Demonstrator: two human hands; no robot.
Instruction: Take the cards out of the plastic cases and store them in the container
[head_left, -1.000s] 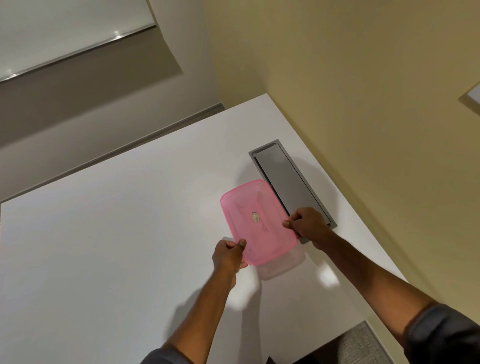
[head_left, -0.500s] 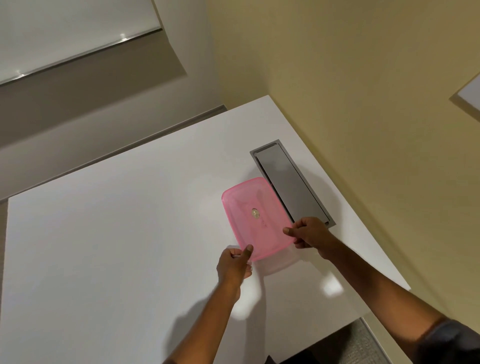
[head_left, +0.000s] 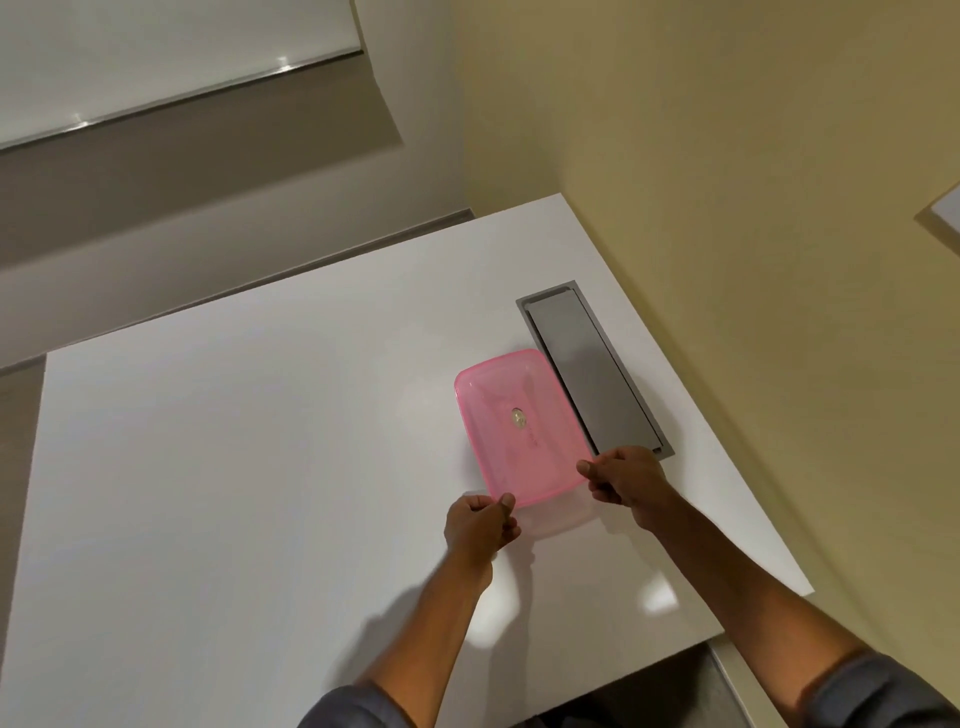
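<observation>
A translucent pink lid (head_left: 519, 423) covers a clear plastic container (head_left: 563, 519) on the white table (head_left: 234, 467). Only the container's near edge shows below the lid. My left hand (head_left: 478, 527) pinches the lid's near left corner. My right hand (head_left: 626, 480) pinches its near right corner. A small round sticker sits at the lid's middle. No cards or card cases are in view.
A grey metal cable flap (head_left: 592, 371) is set into the table just right of the container. A yellow wall (head_left: 727, 208) runs along the table's right edge. The table's near edge lies at lower right.
The lid's near edge has come down closer to the container. Both hands shifted slightly toward me and kept their pinch on the corners.
</observation>
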